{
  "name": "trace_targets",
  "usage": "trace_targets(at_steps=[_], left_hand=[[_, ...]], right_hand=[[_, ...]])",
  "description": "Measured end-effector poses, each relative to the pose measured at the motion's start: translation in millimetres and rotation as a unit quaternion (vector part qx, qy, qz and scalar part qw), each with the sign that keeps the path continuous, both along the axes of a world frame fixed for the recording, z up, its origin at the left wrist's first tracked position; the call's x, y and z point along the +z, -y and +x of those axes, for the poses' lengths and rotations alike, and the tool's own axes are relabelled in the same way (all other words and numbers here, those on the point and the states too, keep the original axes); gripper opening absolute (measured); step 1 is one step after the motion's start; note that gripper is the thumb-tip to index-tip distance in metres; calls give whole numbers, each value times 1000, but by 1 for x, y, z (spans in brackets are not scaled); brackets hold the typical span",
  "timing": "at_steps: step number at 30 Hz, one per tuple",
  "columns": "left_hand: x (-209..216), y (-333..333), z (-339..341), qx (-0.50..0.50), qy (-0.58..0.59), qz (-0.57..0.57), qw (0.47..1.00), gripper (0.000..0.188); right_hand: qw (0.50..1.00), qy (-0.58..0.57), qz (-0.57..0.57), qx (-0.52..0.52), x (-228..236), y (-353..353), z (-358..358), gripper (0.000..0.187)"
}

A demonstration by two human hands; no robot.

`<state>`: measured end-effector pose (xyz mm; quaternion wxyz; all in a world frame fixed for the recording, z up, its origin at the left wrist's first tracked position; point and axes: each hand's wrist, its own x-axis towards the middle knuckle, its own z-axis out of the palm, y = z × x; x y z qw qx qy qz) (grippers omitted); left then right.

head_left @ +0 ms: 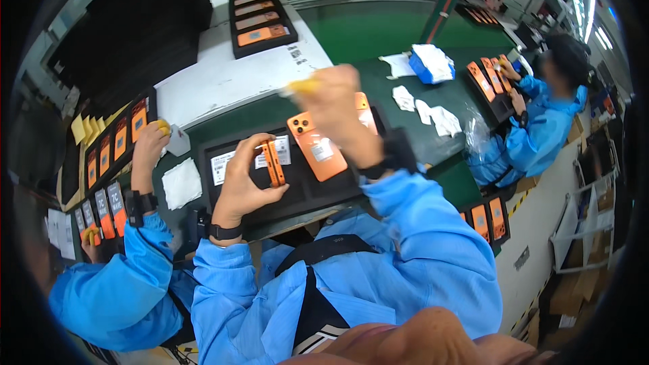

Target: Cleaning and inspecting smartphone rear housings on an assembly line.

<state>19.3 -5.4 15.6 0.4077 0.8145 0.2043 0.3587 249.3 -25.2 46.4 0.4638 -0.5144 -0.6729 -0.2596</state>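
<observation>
My left hand [245,186] is closed around an orange phone [274,163], held edge-on above a black tray [297,192]. Two orange strips show along it, and I cannot tell whether it is one phone or two together. Raised over the tray's right part is my right hand [336,91], its fingers closed. Yellow covers a fingertip, and a blurred pale bit sticks out there; what it grips I cannot make out. Beneath this hand, another orange phone [316,150] lies back up in the tray, with a white label on it. A further phone [366,113] is partly hidden behind my wrist.
White cloth [182,184] lies left of the tray. Wipes [443,120] and a blue-and-white pack [433,64] are at right. Another phone tray [260,21] rests on the white board [230,71]. Co-workers in blue sit both sides, one's hand [150,145] near a phone tray [120,138].
</observation>
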Motion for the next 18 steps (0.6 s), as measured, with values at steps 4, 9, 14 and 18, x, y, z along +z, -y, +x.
trace_targets(at_steps=[4, 9, 14, 18], left_hand=[[-10, 2, -15, 23, 10, -35, 999, 83], [-3, -3, -18, 11, -20, -4, 1000, 81], [-7, 1, -21, 19, 2, 4, 1000, 81], [-7, 1, -16, 21, 2, 30, 999, 76]], right_hand=[[979, -42, -78, -184, -25, 57, 95, 13], [809, -89, -401, -420, -95, 116, 153, 34], [911, -231, -314, -135, -36, 96, 41, 38], [848, -280, -431, 129, -27, 66, -49, 40]])
